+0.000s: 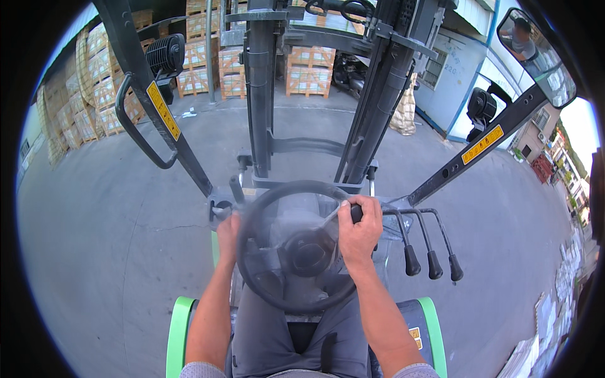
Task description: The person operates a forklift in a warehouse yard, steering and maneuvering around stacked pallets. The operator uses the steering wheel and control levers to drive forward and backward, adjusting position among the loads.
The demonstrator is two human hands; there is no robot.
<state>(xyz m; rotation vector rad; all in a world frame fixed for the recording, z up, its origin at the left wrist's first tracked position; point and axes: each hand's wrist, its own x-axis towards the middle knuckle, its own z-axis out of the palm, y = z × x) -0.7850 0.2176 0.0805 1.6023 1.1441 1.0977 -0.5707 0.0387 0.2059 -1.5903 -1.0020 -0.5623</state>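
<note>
I sit at a forklift's black steering wheel [249, 264]. At the wheel's upper right, my right hand [359, 236] is closed around the black spinner knob [357, 213]. My left hand [229, 236] is beyond the wheel's left rim, at the left side of the dash. Its fingers look closed on a small part there that I cannot make out. Just above it, a dark upright lever [236, 189] rises from the dash. To the right of my right hand, several black-knobbed control levers [433, 264] hang in a row, untouched.
The dark lift mast [259, 94] stands ahead. Wooden crates [309, 72] are stacked beyond it and at far left. A blue-white cabin [444, 82] stands at right, near a wrapped bundle [404, 113]. Flat stacked material [548, 321] lies at lower right. Concrete ground [126, 239] surrounds the forklift.
</note>
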